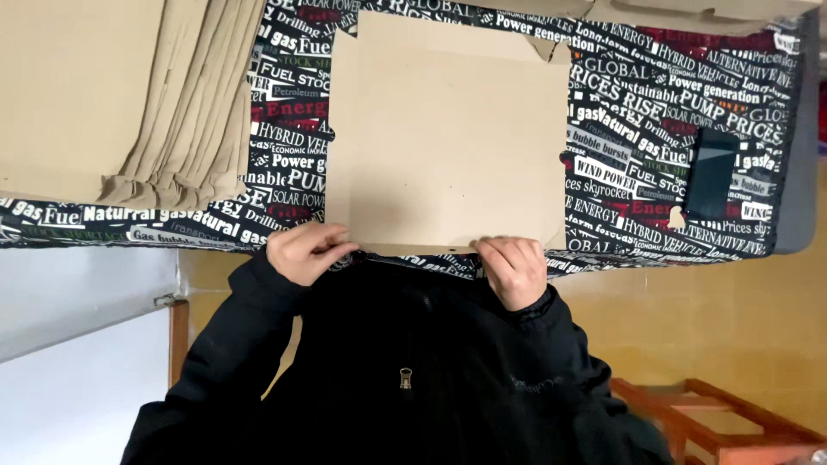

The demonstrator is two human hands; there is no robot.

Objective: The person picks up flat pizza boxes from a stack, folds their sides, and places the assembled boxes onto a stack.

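A flat brown cardboard sheet (448, 138) lies on a table covered with a black printed cloth (637, 172). My left hand (303, 251) pinches the sheet's near left corner at the table's front edge. My right hand (514, 269) grips the near right part of the same edge, fingers curled over it. Both arms are in black jacket sleeves.
A stack of several flat cardboard sheets (129, 95) lies on the table's left side. A dark phone (711, 172) rests on the cloth at the right. More cardboard (689, 13) sits along the far edge. A wooden frame (715, 418) stands on the floor at lower right.
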